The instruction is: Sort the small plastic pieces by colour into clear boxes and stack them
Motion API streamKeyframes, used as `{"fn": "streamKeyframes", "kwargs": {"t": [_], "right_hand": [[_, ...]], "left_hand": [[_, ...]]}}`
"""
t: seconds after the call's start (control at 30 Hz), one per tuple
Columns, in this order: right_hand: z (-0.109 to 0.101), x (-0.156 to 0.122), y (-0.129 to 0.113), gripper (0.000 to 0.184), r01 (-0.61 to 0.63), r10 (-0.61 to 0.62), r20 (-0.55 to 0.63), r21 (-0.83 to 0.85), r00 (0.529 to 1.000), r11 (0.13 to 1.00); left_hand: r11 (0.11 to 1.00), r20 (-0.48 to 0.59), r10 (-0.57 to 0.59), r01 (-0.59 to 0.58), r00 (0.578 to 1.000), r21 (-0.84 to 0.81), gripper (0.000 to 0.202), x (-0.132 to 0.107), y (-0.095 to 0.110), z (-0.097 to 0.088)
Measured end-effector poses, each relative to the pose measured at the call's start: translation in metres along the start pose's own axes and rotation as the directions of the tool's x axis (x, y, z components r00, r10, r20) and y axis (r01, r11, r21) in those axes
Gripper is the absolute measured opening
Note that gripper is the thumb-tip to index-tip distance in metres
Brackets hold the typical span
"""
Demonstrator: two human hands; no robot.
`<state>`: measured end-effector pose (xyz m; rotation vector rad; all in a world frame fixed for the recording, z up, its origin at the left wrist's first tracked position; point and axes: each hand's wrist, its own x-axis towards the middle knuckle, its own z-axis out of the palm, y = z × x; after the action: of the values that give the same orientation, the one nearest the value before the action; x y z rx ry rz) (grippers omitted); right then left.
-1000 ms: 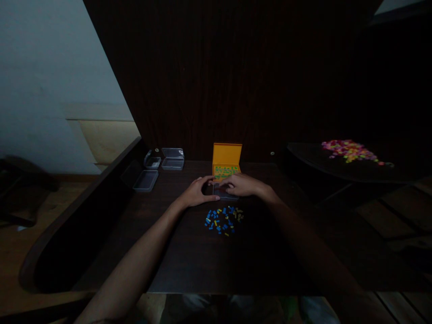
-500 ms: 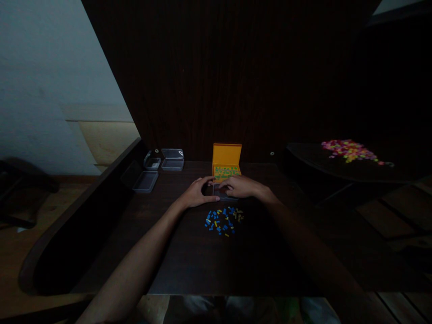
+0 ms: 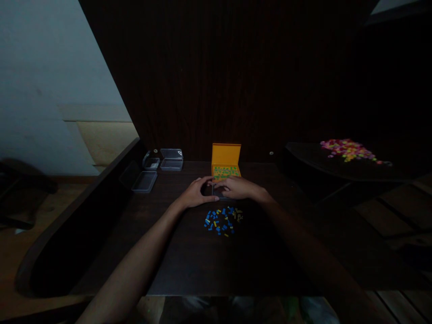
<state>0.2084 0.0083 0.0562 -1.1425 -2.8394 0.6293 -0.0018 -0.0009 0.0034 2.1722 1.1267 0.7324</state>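
My left hand (image 3: 197,192) curves round the left side of a small clear plastic box (image 3: 220,192), thumb at its near corner and fingers at the far side. Over that box, my right hand (image 3: 239,187) reaches in from the right with its fingers bent together. Whatever its fingertips may hold is too small and dark to make out. Just behind stands an orange case (image 3: 226,154) with its lid raised and small green pieces (image 3: 225,172) inside. Nearer to me lies a loose spread of tiny blue, yellow and tan block-like pieces (image 3: 223,220).
Clear plastic boxes with raised lids stand at the back left, one (image 3: 172,164) by the back panel and another (image 3: 145,182) nearer. A raised side edge (image 3: 77,216) bounds the dark table (image 3: 189,265). Pink and yellow bits (image 3: 349,150) lie on a surface at right.
My right hand's fingers have shifted slightly left inside the clear box. My left hand keeps its place at the box, and the loose pieces look unchanged.
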Motion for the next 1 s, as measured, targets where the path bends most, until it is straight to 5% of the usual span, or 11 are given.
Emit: {"fn": "streamKeyframes", "kwargs": {"t": [0.37,0.73,1.0], "right_hand": [[0.0007,0.0011,-0.0032,0.032,0.035,-0.036,-0.015,-0.061,0.999,0.998],[0.0079,0.0077,0.0015,0.021,0.005,-0.01,0.024,0.189,1.0,0.982],[0.0028,0.0047,-0.0026,0.024,-0.129,0.097,0.14,0.246,0.985,0.961]], "left_hand": [[1.0,-0.002,0.006,-0.006,1.0,-0.014,0.078,0.0003,-0.0001,-0.0002],[1.0,0.002,-0.012,0.012,1.0,-0.01,0.08,0.0,0.0002,-0.0005],[1.0,0.0,0.0,0.0,1.0,-0.011,0.079,-0.0001,-0.0013,0.0002]]}}
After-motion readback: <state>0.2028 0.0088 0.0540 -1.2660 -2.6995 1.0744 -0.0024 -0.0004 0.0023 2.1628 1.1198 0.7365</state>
